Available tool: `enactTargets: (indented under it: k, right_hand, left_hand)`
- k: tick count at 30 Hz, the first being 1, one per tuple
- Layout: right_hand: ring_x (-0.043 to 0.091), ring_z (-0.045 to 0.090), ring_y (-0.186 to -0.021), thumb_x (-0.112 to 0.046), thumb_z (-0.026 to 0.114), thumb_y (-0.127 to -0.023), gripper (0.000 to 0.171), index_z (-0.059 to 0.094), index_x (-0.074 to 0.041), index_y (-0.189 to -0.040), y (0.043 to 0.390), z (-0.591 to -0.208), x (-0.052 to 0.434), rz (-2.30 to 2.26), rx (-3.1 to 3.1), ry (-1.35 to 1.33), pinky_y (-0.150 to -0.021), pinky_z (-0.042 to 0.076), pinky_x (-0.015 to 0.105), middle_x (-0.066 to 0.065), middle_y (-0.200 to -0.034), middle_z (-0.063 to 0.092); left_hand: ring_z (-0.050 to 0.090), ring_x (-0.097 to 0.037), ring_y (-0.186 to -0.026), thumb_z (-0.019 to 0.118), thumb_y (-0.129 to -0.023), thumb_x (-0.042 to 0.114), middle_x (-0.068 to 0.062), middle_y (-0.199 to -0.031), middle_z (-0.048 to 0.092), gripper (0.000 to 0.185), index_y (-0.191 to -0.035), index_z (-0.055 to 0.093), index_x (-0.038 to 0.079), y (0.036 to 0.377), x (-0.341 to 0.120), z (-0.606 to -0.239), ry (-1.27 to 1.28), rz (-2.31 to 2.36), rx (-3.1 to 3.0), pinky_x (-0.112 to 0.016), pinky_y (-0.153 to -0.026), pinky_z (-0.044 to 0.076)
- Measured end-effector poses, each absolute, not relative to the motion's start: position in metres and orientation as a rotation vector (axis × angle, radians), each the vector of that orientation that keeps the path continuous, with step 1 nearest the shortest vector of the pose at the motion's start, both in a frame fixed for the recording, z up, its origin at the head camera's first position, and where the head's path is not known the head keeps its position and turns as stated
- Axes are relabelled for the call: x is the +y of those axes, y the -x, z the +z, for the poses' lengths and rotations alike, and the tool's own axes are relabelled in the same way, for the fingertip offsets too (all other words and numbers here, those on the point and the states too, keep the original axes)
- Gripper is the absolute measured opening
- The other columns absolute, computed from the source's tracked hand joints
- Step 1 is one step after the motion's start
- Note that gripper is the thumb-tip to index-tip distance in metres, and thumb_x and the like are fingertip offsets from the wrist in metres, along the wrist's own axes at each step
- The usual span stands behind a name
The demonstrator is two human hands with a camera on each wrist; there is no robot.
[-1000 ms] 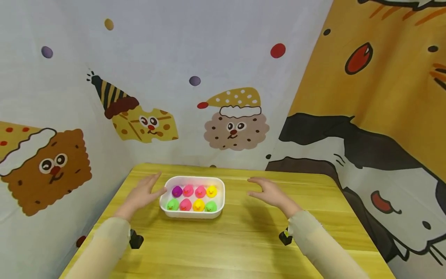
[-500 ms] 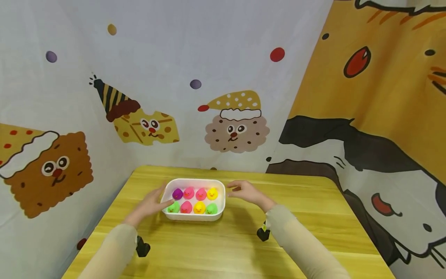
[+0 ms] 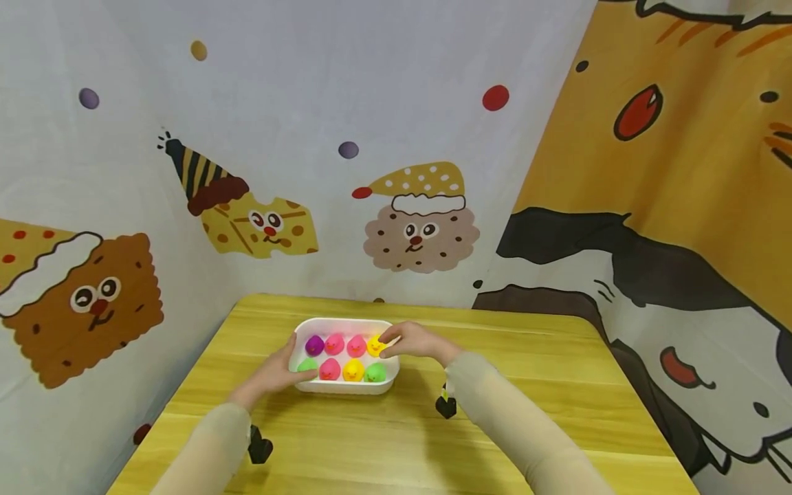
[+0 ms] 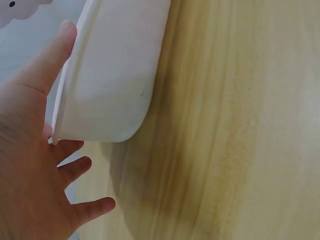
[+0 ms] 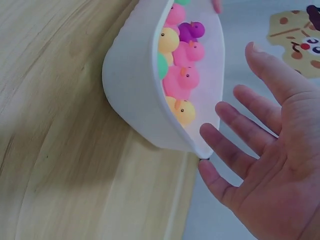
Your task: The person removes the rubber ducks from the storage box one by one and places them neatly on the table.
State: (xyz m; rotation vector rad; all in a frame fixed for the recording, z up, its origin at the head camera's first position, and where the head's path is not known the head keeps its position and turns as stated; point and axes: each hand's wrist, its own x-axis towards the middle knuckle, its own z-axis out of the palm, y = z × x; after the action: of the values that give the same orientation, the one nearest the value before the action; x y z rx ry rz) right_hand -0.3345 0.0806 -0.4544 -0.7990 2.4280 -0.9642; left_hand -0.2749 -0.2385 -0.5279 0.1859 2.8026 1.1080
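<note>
A white plastic tray (image 3: 342, 388) holds two rows of small rubber ducks in purple, pink, yellow and green. My left hand (image 3: 272, 371) is at the tray's left end, its thumb reaching over the rim above a green duck (image 3: 306, 364). In the left wrist view the thumb lies along the rim, and the other fingers spread out beyond the tray's end wall. My right hand (image 3: 416, 339) hangs over the right end, fingertips overlapping the back yellow duck (image 3: 374, 346). From the right wrist, the fingers look spread, holding nothing, close to the rim.
The tray stands on a wood-grain table (image 3: 371, 447), left of its middle and towards the back. Behind the table and at its sides hangs a white cloth (image 3: 291, 82) with cartoon prints. A black wrist device (image 3: 445, 404) hangs under the right sleeve.
My right hand has moved left from beside the tray to over its right end. The left hand has come in rightward to the tray's left end. The ducks keep their places.
</note>
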Motion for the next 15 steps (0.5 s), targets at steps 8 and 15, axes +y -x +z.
enactTargets:
  k: [8,15]
  right_hand:
    - [0.019,0.052,-0.103,-0.034,0.069,-0.075,0.045,0.061,-0.007,-0.11,0.339,-0.462,0.066,-0.84,2.419,0.802,-0.085,0.042,0.031,0.001,-0.109,0.06]
    - [0.015,0.054,-0.099,-0.031,0.07,-0.075,0.041,0.063,-0.007,-0.106,0.344,-0.479,0.059,-0.795,2.399,0.84,-0.085,0.043,0.028,0.0,-0.105,0.062]
  left_hand:
    - [0.025,-0.044,-0.123,0.069,-0.069,0.048,-0.025,-0.142,0.012,0.111,-0.141,-0.007,0.01,0.274,-0.238,-0.534,-0.145,1.19,2.734,-0.057,-0.097,0.022]
    - [0.02,-0.043,-0.125,0.071,-0.068,0.046,-0.023,-0.144,0.008,0.113,-0.141,-0.009,0.014,0.274,-0.237,-0.536,-0.12,1.248,2.703,-0.057,-0.098,0.018]
